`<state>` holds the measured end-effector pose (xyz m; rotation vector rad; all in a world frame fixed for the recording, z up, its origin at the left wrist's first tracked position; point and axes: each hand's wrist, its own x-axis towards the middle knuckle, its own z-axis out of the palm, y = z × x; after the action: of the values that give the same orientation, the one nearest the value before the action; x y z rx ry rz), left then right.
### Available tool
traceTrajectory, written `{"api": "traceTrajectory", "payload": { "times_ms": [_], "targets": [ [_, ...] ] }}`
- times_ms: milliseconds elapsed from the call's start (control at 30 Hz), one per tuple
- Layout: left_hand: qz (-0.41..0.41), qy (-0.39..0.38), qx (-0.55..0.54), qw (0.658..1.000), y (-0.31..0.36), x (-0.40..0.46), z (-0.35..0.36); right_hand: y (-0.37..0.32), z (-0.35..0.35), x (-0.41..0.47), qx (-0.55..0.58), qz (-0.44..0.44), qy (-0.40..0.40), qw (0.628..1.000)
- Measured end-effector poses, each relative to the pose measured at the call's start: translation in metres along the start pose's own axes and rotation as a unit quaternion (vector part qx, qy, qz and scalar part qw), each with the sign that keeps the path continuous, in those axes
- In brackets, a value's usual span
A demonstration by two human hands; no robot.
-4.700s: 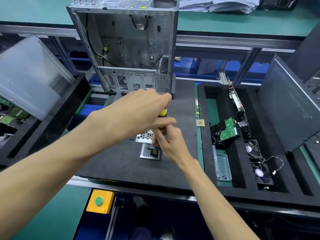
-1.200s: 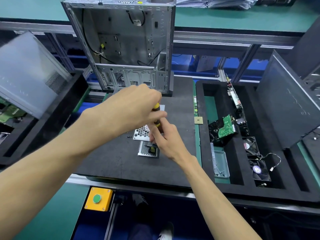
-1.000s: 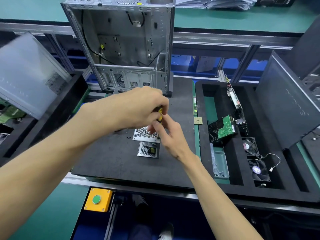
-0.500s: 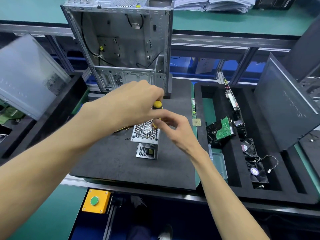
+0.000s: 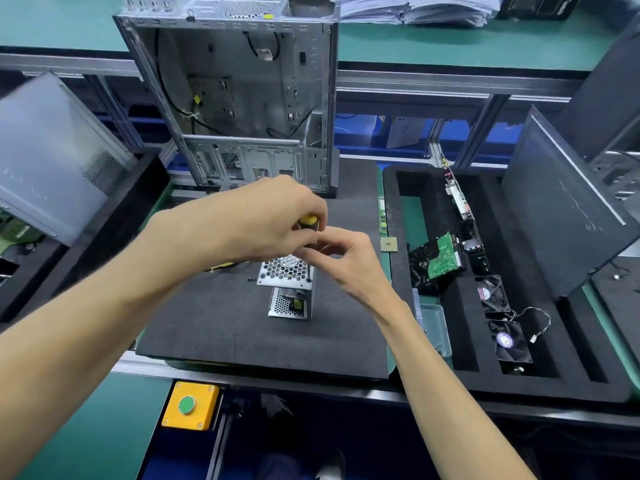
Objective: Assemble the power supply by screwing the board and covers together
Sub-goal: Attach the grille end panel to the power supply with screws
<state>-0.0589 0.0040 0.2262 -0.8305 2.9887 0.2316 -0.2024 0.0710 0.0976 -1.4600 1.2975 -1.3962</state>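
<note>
- Perforated silver metal power supply housing (image 5: 290,289): centre of the frame, standing on end on the dark foam work mat (image 5: 214,327), long axis vertical, honeycomb cover on top.
- Right hand (image 5: 349,261): directly above the housing's right edge, the nearer hand; fingertips pinch the thin shaft of the yellow-and-black-handled screwdriver (image 5: 309,237).
- Left hand (image 5: 266,220): just above, upper left of the housing, wrapped around the screwdriver handle. The tip meets the cover's right corner.
- Against the frame half a second back: both hands sit lower in the frame; the grips are unchanged.
</note>
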Motion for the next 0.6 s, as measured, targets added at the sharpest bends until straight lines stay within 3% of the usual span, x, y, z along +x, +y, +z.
{"api": "traceTrajectory", "payload": {
  "times_ms": [100,200,267,333,467,600],
  "targets": [
    [0.011,0.013,-0.023,1.000,-0.008,-0.002,0.004,0.002,0.002,0.000,-0.013,-0.013,0.002,1.000],
    [-0.061,0.099,-0.162,0.980,-0.015,-0.012,0.028,0.007,0.001,0.001,-0.044,-0.037,0.029,0.998],
    [-0.161,0.170,-0.278,0.932,-0.023,-0.015,0.052,0.009,-0.001,0.002,-0.065,-0.041,0.038,0.996],
    [-0.265,0.175,-0.373,0.872,-0.035,-0.017,0.079,0.009,-0.002,0.004,-0.059,-0.021,0.033,0.997],
    [-0.385,0.084,-0.584,0.710,-0.056,-0.029,0.131,0.006,-0.002,0.004,-0.030,-0.002,0.023,0.999],
    [-0.407,0.058,-0.803,0.431,-0.051,-0.035,0.157,0.006,-0.004,0.005,-0.034,0.016,0.023,0.999]
  ]
}}
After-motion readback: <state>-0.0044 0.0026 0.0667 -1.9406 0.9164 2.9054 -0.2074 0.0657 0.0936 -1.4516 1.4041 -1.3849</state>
